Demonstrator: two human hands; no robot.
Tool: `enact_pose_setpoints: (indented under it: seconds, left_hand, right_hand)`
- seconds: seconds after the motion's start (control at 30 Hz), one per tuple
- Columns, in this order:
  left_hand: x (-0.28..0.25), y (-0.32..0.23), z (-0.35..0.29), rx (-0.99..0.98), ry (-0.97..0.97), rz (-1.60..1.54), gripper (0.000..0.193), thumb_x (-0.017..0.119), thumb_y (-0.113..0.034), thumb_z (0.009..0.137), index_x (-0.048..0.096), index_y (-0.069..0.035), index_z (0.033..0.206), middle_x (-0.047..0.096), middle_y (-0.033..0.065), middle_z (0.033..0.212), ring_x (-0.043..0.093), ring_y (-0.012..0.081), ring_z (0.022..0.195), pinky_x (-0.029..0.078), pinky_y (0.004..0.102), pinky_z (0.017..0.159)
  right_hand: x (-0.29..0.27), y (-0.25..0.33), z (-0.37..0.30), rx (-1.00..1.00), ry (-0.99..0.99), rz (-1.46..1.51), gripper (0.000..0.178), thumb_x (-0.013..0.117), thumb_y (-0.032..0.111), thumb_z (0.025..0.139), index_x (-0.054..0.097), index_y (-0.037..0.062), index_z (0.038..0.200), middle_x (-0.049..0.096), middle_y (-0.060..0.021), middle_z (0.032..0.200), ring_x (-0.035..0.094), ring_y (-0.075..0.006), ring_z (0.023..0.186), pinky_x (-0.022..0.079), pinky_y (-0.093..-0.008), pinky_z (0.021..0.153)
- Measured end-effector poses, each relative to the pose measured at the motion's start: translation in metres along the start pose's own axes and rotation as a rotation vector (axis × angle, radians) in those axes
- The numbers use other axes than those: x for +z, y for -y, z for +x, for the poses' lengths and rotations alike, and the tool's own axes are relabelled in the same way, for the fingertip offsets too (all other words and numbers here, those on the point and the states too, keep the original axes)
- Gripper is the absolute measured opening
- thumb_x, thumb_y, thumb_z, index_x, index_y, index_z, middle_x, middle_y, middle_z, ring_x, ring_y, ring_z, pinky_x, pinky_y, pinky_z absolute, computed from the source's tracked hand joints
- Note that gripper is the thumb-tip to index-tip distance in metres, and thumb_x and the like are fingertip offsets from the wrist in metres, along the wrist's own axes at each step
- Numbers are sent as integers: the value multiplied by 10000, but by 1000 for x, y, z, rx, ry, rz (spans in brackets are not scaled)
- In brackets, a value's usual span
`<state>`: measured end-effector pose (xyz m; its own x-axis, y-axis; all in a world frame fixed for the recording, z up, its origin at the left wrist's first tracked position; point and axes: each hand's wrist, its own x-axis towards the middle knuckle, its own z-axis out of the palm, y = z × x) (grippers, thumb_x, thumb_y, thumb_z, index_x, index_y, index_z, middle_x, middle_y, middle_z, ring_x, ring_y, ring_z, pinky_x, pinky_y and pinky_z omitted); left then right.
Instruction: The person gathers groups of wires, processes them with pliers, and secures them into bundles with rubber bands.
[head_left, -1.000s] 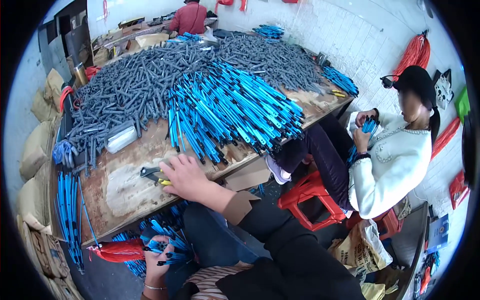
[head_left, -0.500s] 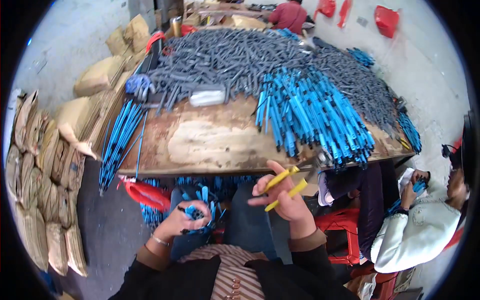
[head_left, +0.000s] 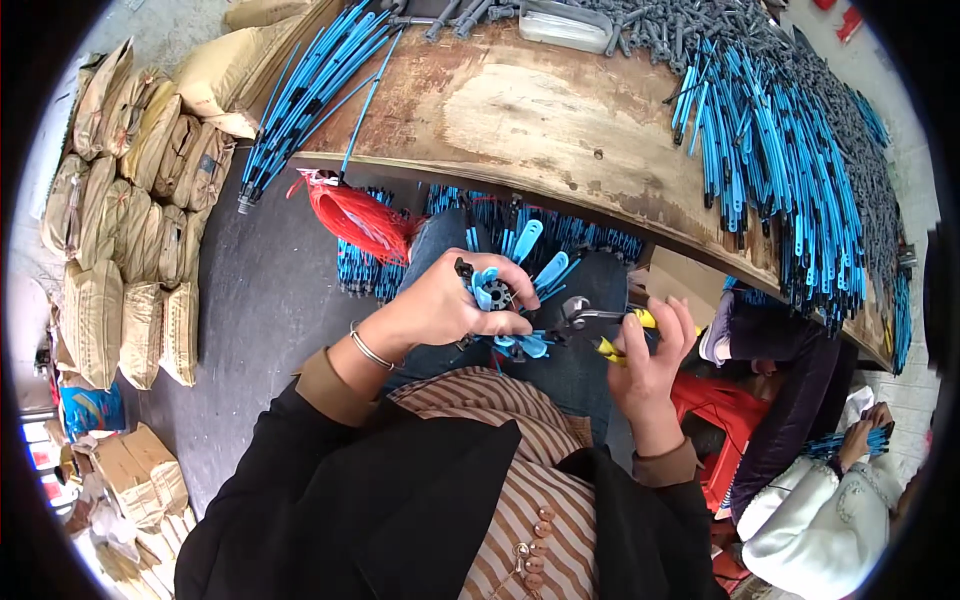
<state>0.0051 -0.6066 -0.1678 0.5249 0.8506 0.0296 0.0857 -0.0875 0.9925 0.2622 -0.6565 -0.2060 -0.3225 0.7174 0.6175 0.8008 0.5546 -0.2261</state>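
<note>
My left hand [head_left: 440, 300] is closed around a bundle of blue and black plastic sticks [head_left: 500, 345] above my lap. A round black end with a ring of slots shows inside the grip. In my right hand [head_left: 655, 370] is a pair of cutting pliers [head_left: 577, 312] with yellow handles. Their metal jaws point left, close beside the bundle; whether they touch it I cannot tell. More blue sticks [head_left: 525, 240] stand up just beyond my left hand, over my legs.
Ahead stands a wooden table [head_left: 560, 110] with a heap of blue sticks [head_left: 780, 170], grey parts [head_left: 690, 20] and a clear box [head_left: 565, 27]. Red strands [head_left: 360, 222] hang at its edge. Brown sacks [head_left: 100, 320] are stacked left. A co-worker in white sleeves [head_left: 820, 520] sits right, near a red stool [head_left: 715, 420].
My view has tipped down toward my lap. The pliers have moved left, and their jaws now sit beside the bundle; earlier their handles were spread apart, away from it.
</note>
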Motion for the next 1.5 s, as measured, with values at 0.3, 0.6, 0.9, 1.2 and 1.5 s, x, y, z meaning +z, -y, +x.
enact_pose_setpoints:
  seconds: [0.3, 0.6, 0.9, 1.2, 1.5]
  left_hand:
    - [-5, 3, 16, 53, 49, 203, 372, 813, -107, 618, 603, -15, 911, 626, 44, 777, 585, 130, 700, 465, 275, 638]
    - [-8, 16, 38, -81, -53, 152, 418, 823, -163, 616, 602, -5, 934, 609, 39, 814, 569, 120, 768, 457, 271, 672]
    - [-16, 26, 49, -94, 45, 129, 423, 829, -156, 596, 615, -2, 927, 620, 55, 829, 577, 136, 774, 468, 280, 703]
    - [-6, 35, 58, 166, 331, 93, 363, 822, -153, 591, 643, -16, 876, 644, 99, 818, 618, 197, 756, 478, 296, 690]
    - [-15, 36, 64, 22, 159, 163, 378, 823, -160, 581, 652, -26, 891, 647, 91, 824, 619, 210, 761, 476, 297, 701]
  right_hand:
    - [-6, -16, 48, -425, -39, -277, 450, 679, 125, 695, 602, 314, 1096, 469, -18, 1125, 388, -291, 1106, 271, -608, 981]
    - [34, 9, 21, 88, 79, -11, 475, 645, -32, 606, 622, 145, 1045, 490, -115, 1126, 430, -326, 1073, 318, -540, 963]
    - [2, -17, 42, 60, 296, 197, 522, 666, -57, 579, 592, 79, 1078, 554, -146, 1047, 555, -284, 837, 488, -327, 703]
    - [38, -52, 30, 749, 1710, 1610, 558, 689, -20, 687, 462, -10, 1197, 588, -115, 957, 581, -147, 750, 484, -275, 648]
    - [5, -56, 40, 14, 554, 291, 700, 755, 53, 669, 390, -18, 1262, 600, -68, 845, 598, -128, 706, 482, -251, 657]
